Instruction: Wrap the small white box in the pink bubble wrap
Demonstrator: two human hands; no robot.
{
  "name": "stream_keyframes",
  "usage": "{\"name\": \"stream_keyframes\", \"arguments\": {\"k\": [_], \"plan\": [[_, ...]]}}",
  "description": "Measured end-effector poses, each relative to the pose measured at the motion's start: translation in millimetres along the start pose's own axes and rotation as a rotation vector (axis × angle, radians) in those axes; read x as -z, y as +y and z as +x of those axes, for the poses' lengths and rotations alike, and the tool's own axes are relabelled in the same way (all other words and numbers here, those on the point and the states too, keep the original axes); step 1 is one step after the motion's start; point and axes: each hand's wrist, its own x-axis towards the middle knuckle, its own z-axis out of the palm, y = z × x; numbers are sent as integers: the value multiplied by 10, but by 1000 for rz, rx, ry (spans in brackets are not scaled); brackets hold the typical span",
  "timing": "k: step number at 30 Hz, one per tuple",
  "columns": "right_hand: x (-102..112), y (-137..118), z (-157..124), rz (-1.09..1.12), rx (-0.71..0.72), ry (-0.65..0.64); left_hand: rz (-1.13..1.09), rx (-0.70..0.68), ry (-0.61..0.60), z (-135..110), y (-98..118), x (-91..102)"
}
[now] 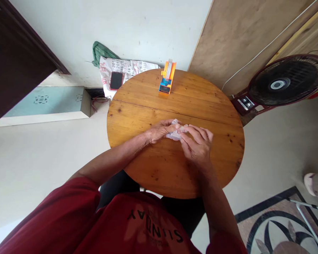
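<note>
1. In the head view, the person's left hand (160, 131) is closed on a crumpled, whitish see-through plastic wrap (172, 135), thumb laid across the top and the fingers on the far side.
2. The right hand (199, 144) comes in from the other side, its thumb and fingertips pinched on the right end of that same wrap, so the two hands nearly meet over it. I can't make out whether anything is folded inside.
3. The wrap is held over the middle of a round wooden table (159, 169), whose boards show dark knots and a seam running across beyond the hands.
4. Past the hands, near the table's far edge, stands an orange and blue tape dispenser (172, 76) with a roll of tape (169, 68) in it, well apart from either hand.
5. Just beyond the table's far left edge, a dark phone (116, 80) with a red rim lies on a white printed sack (134, 66), with a green bag (104, 53) behind.
6. Off to the right, apart from the table, I see a dark red fan (286, 83).
</note>
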Motion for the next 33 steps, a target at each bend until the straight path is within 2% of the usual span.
{"name": "stream_keyframes", "arguments": {"k": [3, 5, 9, 12, 17, 25, 28, 33], "plan": [[45, 23, -21, 84, -124, 173, -32, -26, -25, -11, 65, 12], [58, 50, -26, 174, -238, 208, -33, -34, -59, -25, 94, 12], [6, 91, -42, 384, -341, 9, 15, -30, -94, -48, 85, -15], [-59, 87, -64, 387, -352, -58, 43, -38, -93, -45, 53, -28], [-87, 75, -67, 264, -300, -14, 35, -46, -78, -24, 23, -16], [-63, 119, -75, 194, -240, 5, 57, -37, -83, 9, 6, 7], [-96, 146, -102, 190, -265, -5, 134, -41, -54, 23, 27, 48], [-195, 227, -142, 202, -284, -65, 352, -138, 29, 24, 81, 121]]}}
